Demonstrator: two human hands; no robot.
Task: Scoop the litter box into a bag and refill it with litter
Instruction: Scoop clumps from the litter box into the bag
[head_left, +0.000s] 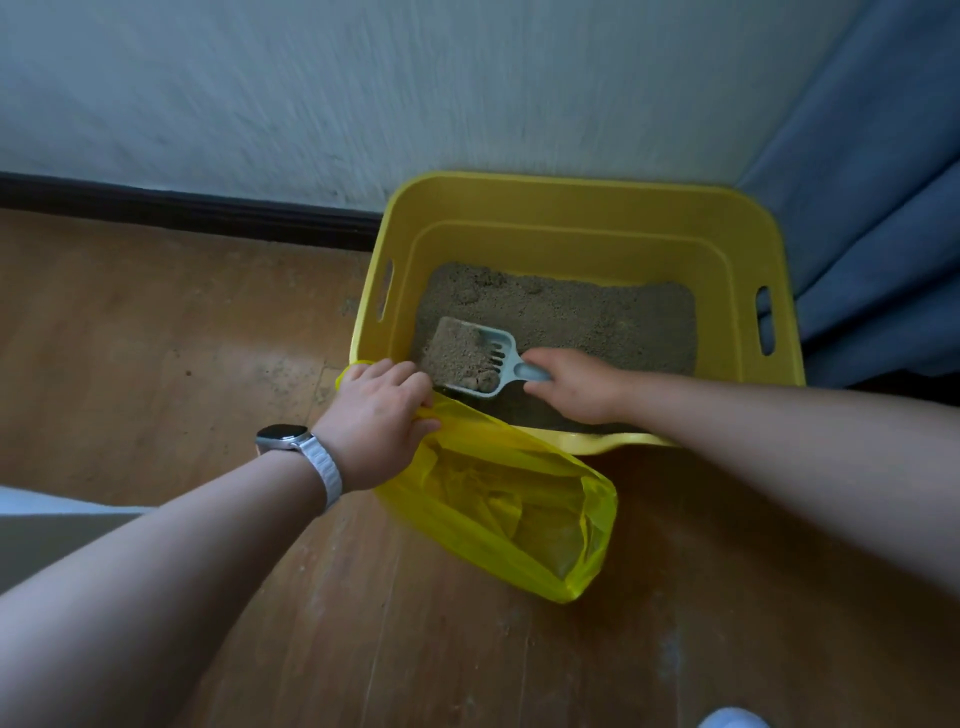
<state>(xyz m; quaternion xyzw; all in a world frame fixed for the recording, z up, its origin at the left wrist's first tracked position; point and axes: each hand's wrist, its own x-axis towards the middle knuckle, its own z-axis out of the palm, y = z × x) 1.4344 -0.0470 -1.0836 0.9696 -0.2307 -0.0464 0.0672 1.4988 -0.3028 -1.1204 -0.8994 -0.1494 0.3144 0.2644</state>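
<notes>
Grey scoop (470, 358) loaded w/ clumps, right hand (571, 387) gripping handle; left hand (382, 415) pinches bag (498, 504) rim (mouth open). Next: tip in.

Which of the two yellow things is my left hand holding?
The bag, thin plastic beside the rigid box; the left hand grips its top edge.
</notes>
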